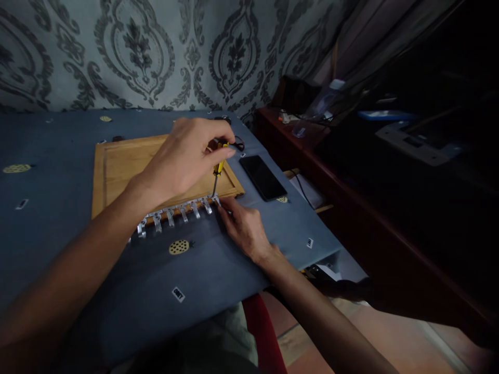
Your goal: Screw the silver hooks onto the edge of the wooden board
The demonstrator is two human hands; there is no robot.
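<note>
My left hand [183,158] reaches over a wooden board [125,161] and pinches the yellow-and-black handle of a screwdriver [219,167]. The screwdriver stands nearly upright, its tip down on a metal clip at the board's front right edge. Several silver metal clips [170,217] run in a row along that front edge. At the right end of the row, the fingers of my right hand [245,226] are closed on the last clip [216,199], right beside the screwdriver's tip.
A black phone [263,177] lies right of the board on the blue tablecloth [218,280]. Behind the board are small dark items. A dark red wooden surface [286,132] on the right carries a clear plastic bottle [322,104] and a blue object [385,115]. Patterned fabric hangs behind.
</note>
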